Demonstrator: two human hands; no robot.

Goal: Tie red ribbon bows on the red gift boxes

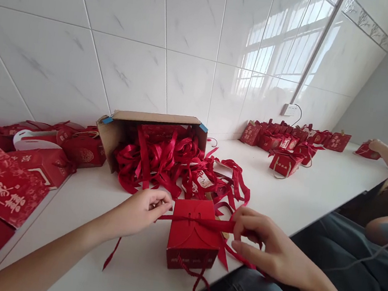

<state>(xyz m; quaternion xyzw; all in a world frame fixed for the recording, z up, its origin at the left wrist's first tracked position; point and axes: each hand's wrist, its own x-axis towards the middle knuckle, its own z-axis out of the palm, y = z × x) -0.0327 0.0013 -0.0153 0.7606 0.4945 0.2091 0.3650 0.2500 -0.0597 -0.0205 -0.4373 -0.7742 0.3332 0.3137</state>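
Observation:
A small red gift box [191, 245] stands on the white table in front of me, a twisted red cord hanging off its near side. Across its slotted top runs a red ribbon [214, 224], pulled out to both sides. On the left, my left hand [147, 211] pinches one stretch of the ribbon, whose loose tail dangles below it. My right hand [267, 243] grips the ribbon at the box's right, fingers curled around it. More ribbon trails beneath that hand to the table edge.
Behind the box, a cardboard carton [108, 141] lies on its side with red ribbons [167, 156] spilling out. Red gift boxes and bags [7, 178] crowd the left. More finished-looking boxes [286, 163] stand at the right, near another person's hands [376, 146]. A tiled wall [126, 60] rises behind.

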